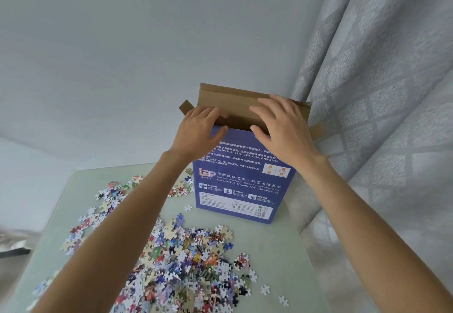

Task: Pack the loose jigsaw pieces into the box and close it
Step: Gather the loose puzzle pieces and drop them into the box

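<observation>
A tall blue jigsaw box [241,190] stands upright on the pale table [277,251], its brown top flap [228,99] raised and the mouth open. My left hand [197,132] grips the box's top left edge, fingers curled over the rim and thumb on the blue front. My right hand [282,129] rests on the top right edge, fingers spread against the flap's inner face. A large heap of loose jigsaw pieces [186,261] lies on the table in front of the box, with more scattered pieces [107,202] to the left. The box's inside is hidden.
A grey patterned curtain [382,106] hangs close against the box's right side. A plain pale wall [122,55] stands behind. The table's right edge runs near the curtain, with single stray pieces [283,300] beside it. Small side flaps stick out at both top corners.
</observation>
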`<state>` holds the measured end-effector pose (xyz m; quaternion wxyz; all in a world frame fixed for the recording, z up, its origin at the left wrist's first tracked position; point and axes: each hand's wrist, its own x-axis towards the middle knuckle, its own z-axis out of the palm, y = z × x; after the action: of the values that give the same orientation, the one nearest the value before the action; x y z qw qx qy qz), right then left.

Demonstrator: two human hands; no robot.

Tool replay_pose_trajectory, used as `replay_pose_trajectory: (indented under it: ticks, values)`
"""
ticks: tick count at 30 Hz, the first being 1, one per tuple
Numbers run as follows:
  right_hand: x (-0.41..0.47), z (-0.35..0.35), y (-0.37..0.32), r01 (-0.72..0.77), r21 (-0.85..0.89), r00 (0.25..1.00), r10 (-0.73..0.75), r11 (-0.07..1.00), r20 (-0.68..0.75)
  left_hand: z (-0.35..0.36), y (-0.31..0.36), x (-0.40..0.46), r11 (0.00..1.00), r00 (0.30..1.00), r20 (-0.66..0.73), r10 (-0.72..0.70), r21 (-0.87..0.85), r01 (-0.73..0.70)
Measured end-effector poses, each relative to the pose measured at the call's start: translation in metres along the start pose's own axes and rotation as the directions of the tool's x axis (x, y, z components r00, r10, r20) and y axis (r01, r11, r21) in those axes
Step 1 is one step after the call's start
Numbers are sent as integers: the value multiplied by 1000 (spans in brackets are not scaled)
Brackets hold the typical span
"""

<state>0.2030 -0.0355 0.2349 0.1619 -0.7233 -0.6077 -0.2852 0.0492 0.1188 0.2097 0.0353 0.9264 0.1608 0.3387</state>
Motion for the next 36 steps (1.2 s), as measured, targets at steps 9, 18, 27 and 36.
replay_pose_trajectory:
  ticks: [9,18,27,36]
  values:
    - [-58,14,-61,27,242,998,-14,970,-58,-16,19,-54,968,960,-201,-195,-199,154]
    - [-225,113,-131,-587,120,419,173,801,891,37,-7,-294,650,475,567,-673,147,746]
    - [-248,151,-199,-672,16,229,188,740,955,55,19,-359,588,162,737,-656,365,721]
    - [-238,163,-246,-659,237,432,102,714,896,71,25,-361,578,270,677,-684,278,767]
